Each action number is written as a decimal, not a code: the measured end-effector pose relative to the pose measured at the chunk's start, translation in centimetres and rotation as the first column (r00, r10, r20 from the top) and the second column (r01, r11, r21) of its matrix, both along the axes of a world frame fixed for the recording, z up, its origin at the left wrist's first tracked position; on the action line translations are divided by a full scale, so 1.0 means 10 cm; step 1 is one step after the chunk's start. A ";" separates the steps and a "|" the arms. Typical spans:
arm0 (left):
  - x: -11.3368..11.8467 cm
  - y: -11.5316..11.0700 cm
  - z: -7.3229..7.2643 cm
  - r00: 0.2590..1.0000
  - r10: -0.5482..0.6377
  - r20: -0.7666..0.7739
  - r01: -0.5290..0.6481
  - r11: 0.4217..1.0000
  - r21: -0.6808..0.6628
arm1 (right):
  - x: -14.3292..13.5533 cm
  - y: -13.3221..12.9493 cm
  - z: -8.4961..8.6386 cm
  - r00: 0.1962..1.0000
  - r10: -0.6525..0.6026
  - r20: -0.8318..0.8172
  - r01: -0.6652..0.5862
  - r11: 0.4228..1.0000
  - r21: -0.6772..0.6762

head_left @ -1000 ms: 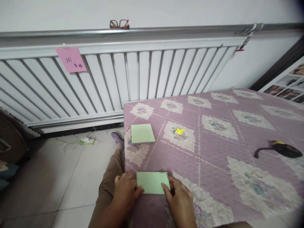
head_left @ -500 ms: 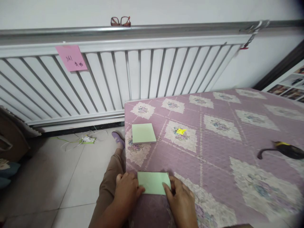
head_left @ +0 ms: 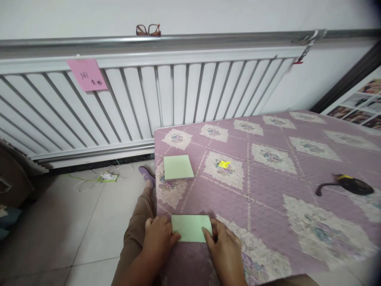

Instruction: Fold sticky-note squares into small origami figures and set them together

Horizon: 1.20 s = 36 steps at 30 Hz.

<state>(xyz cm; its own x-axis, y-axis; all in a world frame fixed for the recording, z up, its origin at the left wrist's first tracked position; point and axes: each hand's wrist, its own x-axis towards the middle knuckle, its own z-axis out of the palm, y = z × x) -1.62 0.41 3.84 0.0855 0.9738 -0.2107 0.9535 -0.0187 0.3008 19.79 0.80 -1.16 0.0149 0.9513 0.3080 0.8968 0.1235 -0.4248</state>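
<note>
A light green sheet of paper (head_left: 191,229), folded or cut to a rectangle, is held flat between my two hands near the front of the bed-like surface. My left hand (head_left: 160,235) grips its left edge, with the thumb on top and the other fingers curled. At the right edge, my right hand (head_left: 224,244) pinches the paper, thumb on its face and fingers behind. Beyond my hands lies a pad of pale green sticky notes (head_left: 178,167). A small folded yellow paper piece (head_left: 224,164) rests to the right of the pad.
The purple floral cover (head_left: 220,202) spreads to the right, with a black and yellow tool-like object (head_left: 355,185) on it. Behind stands a white radiator (head_left: 178,91) bearing a pink note (head_left: 87,75). Glasses (head_left: 148,30) sit on the pipe. A power strip (head_left: 108,177) with cables lies on the floor.
The view has shifted slightly, so everything sits a little further left. Both hands keep the same hold on the green paper.
</note>
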 end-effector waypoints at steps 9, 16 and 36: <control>-0.03 -0.06 -0.26 0.988 -0.152 -0.024 0.152 0.934 0.323 | -0.01 -0.03 0.02 1.000 -0.009 -0.002 0.009 1.000 -0.010; -0.09 -0.03 -0.22 0.815 -0.560 -0.148 0.570 0.730 0.376 | 0.00 -0.01 0.02 0.999 0.032 -0.022 -0.030 0.997 0.065; -0.36 -0.07 -0.29 0.734 -0.669 -0.115 0.668 0.681 0.301 | -0.20 -0.52 -0.11 0.885 0.441 0.149 -0.391 0.878 -0.277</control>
